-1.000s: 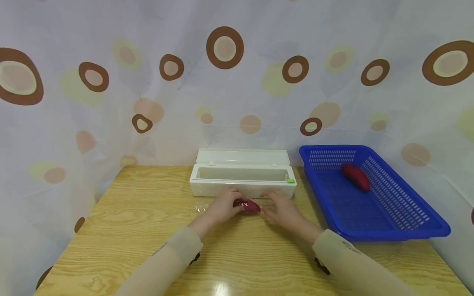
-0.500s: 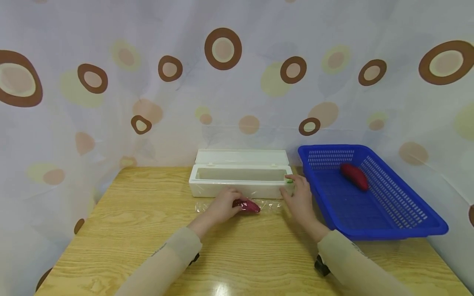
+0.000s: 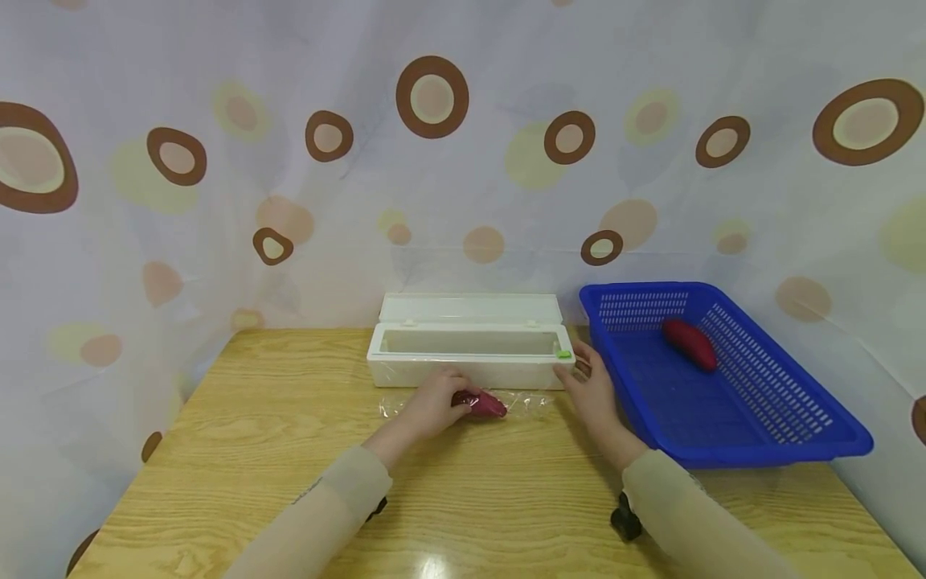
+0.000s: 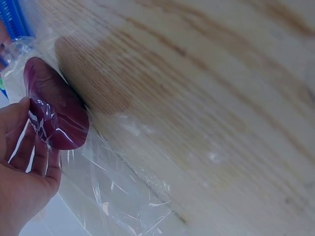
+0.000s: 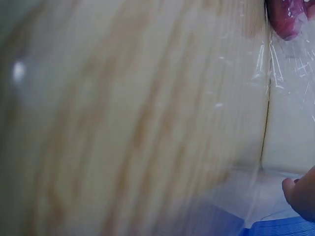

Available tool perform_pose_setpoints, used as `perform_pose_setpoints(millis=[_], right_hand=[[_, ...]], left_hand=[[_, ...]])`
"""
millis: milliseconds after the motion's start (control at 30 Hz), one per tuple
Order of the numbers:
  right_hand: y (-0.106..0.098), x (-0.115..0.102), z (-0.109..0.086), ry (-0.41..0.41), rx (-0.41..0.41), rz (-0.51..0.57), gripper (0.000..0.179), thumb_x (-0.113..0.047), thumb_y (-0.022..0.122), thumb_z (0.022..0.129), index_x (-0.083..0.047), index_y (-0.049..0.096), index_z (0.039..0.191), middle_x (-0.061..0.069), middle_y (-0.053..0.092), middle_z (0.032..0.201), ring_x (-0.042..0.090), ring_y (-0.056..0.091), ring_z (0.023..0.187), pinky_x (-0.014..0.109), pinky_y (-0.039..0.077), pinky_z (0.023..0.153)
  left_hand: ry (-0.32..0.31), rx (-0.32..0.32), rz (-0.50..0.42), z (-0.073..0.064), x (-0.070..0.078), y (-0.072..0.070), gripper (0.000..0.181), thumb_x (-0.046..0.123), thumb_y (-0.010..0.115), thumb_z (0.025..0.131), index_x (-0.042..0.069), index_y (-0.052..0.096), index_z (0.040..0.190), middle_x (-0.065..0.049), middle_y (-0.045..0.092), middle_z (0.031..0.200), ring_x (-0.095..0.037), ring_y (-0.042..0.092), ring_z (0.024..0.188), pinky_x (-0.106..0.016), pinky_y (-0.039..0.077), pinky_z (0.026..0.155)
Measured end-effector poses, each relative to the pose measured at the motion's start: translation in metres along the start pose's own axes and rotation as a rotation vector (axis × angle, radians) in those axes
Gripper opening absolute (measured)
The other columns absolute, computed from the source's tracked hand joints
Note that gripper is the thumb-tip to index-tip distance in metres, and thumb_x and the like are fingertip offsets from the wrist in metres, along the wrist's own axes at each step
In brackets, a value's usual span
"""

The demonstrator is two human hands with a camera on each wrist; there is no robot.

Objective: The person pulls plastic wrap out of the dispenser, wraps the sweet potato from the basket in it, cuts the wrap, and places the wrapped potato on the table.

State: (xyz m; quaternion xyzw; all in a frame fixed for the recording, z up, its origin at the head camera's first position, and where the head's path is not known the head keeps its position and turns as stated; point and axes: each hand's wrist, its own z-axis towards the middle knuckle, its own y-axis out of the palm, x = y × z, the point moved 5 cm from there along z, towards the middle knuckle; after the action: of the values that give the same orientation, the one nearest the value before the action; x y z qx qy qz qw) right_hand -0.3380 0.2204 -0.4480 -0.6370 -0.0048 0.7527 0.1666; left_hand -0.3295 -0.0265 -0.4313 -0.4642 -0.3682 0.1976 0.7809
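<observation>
My left hand (image 3: 432, 402) grips a dark red sweet potato (image 3: 486, 404) lying in front of the white cling film dispenser (image 3: 434, 372). Clear cling film (image 3: 531, 400) covers the sweet potato and spreads flat to both sides of it. In the left wrist view, thumb and fingers hold the wrapped sweet potato (image 4: 56, 105) from one side, the film creased and shiny over it. My right hand (image 3: 592, 394) holds the dispenser's right end, thumb at the front and fingers curved round the end. Just beside those fingers, the green slider (image 3: 563, 354) shows on the dispenser's front edge.
The dispenser's lid (image 3: 470, 308) stands raised at the back, against the patterned curtain (image 3: 304, 185). A blue plastic basket (image 3: 777, 458) is to the right, close to my right hand, with another red sweet potato (image 3: 690, 344) inside. Everything rests on a wooden table (image 3: 289, 386).
My right hand has moved right from beside the sweet potato, over the green slider, to the dispenser's right end. My left hand has stayed on the sweet potato.
</observation>
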Motion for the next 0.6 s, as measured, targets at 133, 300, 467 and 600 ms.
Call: perform_pose_setpoints(millis=[133,300,467,600], right_hand=[[0.0,0.006,0.003,0.054,-0.017,0.041,0.067,-0.013,0.063,0.091,0.001,0.026,0.145,0.023,0.032,0.147,0.035,0.034,0.134,0.044,0.031,0.109],[0.001,0.013,0.007,0.106,-0.053,0.052,0.072,-0.016,0.062,0.092,-0.003,0.021,0.149,0.018,0.029,0.151,0.031,0.036,0.135,0.038,0.035,0.107],[0.004,0.017,0.011,0.134,-0.055,0.046,0.072,-0.021,0.063,0.092,-0.007,0.023,0.149,0.016,0.032,0.15,0.028,0.039,0.133,0.027,0.04,0.101],[0.005,0.017,0.013,0.149,-0.043,0.049,0.07,-0.023,0.062,0.092,-0.005,0.025,0.149,0.016,0.032,0.15,0.029,0.039,0.133,0.037,0.037,0.105]], left_hand=[[0.0,0.0,0.0,0.0,0.0,0.0,0.019,0.01,0.072,0.082,0.009,0.071,0.101,-0.005,0.066,0.103,-0.023,0.056,0.103,-0.036,0.044,0.094],[-0.004,-0.002,0.004,-0.001,0.001,-0.001,0.019,0.01,0.072,0.083,0.009,0.071,0.101,-0.004,0.066,0.103,-0.022,0.055,0.103,-0.036,0.044,0.094],[-0.001,0.003,0.001,-0.001,0.002,-0.002,0.019,0.01,0.072,0.083,0.008,0.071,0.101,-0.004,0.065,0.103,-0.022,0.055,0.104,-0.036,0.044,0.095],[0.0,0.007,0.004,-0.001,0.003,-0.003,0.018,0.01,0.072,0.083,0.009,0.071,0.101,-0.004,0.065,0.103,-0.022,0.055,0.104,-0.036,0.044,0.094]])
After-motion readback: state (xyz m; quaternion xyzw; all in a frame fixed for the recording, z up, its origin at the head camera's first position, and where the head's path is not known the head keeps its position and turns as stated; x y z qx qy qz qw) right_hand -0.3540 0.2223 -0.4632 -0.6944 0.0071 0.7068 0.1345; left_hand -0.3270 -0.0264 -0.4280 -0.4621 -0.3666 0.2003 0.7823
